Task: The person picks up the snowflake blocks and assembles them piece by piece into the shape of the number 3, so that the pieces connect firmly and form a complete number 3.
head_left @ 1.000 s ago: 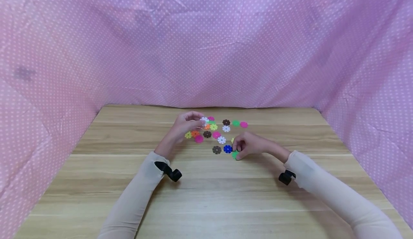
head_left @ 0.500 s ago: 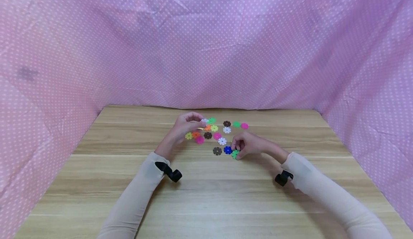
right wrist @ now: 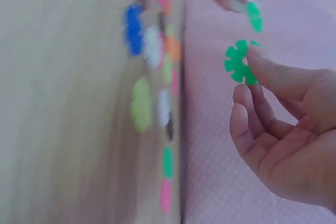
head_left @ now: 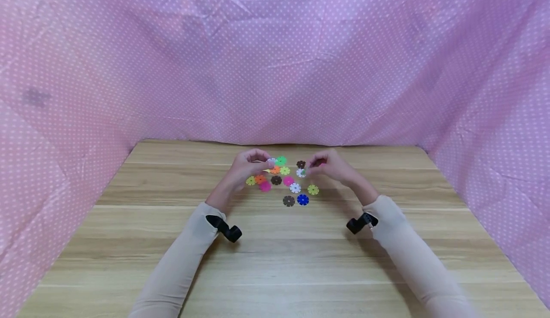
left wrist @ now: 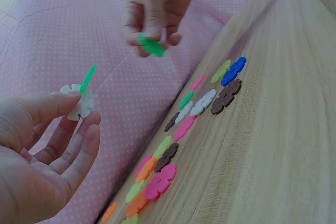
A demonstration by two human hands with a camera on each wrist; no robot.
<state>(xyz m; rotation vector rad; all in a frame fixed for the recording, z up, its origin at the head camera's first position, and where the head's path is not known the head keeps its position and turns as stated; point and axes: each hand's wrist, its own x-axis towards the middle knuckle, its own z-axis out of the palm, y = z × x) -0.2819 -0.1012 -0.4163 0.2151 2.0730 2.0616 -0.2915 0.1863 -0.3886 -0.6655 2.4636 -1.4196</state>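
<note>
My left hand [head_left: 249,167] pinches a white notched plastic disc [left wrist: 80,104] between thumb and fingers. A green notched disc [left wrist: 87,80] is joined to it at an angle, standing up from its edge. In my right hand [head_left: 331,165] another green notched disc [right wrist: 239,62] is held by thumb and fingertips, lifted off the table. Both hands face each other, with a gap between the discs they hold. Beneath and between them lie loose discs, among them a blue disc [head_left: 302,199], a yellow disc [head_left: 313,190] and a white disc [head_left: 295,188].
The wooden table [head_left: 275,260] carries several more flat discs, including a pink disc [head_left: 265,186], a brown disc [head_left: 289,201] and an orange disc [head_left: 259,179]. A pink dotted cloth [head_left: 275,69] hangs around the back and sides.
My right hand has picked the green disc up from beside the blue one and moved it up and left, towards the left hand. The left hand stays almost still, holding its joined discs.
</note>
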